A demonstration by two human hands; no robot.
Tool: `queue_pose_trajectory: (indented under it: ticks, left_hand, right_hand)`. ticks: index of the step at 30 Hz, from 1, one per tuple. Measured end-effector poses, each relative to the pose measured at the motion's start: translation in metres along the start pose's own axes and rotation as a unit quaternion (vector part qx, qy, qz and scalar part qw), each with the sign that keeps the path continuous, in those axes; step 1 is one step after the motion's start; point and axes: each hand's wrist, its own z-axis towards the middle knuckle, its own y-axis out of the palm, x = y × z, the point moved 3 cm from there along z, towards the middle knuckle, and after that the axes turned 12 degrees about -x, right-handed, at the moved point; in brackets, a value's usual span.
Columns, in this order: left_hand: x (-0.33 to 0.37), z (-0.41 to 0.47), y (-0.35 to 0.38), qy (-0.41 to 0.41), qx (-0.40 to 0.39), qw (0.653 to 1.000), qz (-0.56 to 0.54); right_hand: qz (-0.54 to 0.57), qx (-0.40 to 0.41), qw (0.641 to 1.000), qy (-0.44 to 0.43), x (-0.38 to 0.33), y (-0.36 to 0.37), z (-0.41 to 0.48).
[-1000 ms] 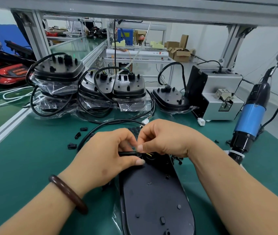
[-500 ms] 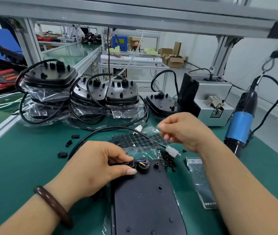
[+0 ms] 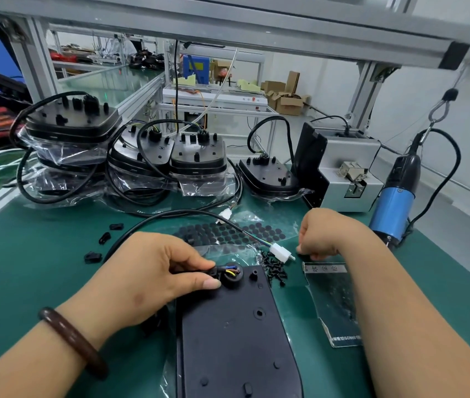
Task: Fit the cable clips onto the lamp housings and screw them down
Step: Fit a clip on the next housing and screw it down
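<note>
A black lamp housing [image 3: 233,340] lies flat in front of me on the green mat. My left hand [image 3: 147,280] pinches a black cable clip [image 3: 211,272] against the housing, beside the round grommet [image 3: 232,275] where coloured wires come out. The housing's black cable [image 3: 170,215] loops away and ends in a white connector [image 3: 281,251]. My right hand [image 3: 322,234] hovers right of that connector with its fingers curled down to the mat; what they hold is hidden. A small heap of black screws [image 3: 274,270] lies between the hands.
Three loose clips [image 3: 104,237] lie on the mat at left. Several bagged housings [image 3: 196,156] with cables stand behind. A sheet of black round pads [image 3: 228,234], a labelled plastic bag [image 3: 334,300], a grey screw feeder [image 3: 343,173] and a hanging blue screwdriver [image 3: 391,208] fill the right.
My right hand left the clip, rose over the cable, then came down right of the white connector near the screws. My left hand has kept its pinch on the clip.
</note>
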Motion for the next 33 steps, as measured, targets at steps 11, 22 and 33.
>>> queue_pose_trajectory:
  ticks: [11, 22, 33]
  left_hand:
    - [-0.001, -0.001, -0.003, 0.039, -0.017, 0.997, 0.064]
    - [-0.003, -0.002, -0.002, 0.084, 0.019, 0.994, 0.071]
    - [0.001, -0.003, -0.001, 0.112, 0.052, 0.986, 0.108]
  right_hand:
    - [0.141, 0.065, 0.984, -0.088, -0.008, -0.006, -0.011]
    - [0.333, -0.116, 0.845, -0.403, -0.091, 0.027, -0.051]
    - [0.357, -0.167, 0.826, -0.402, -0.091, 0.030, -0.048]
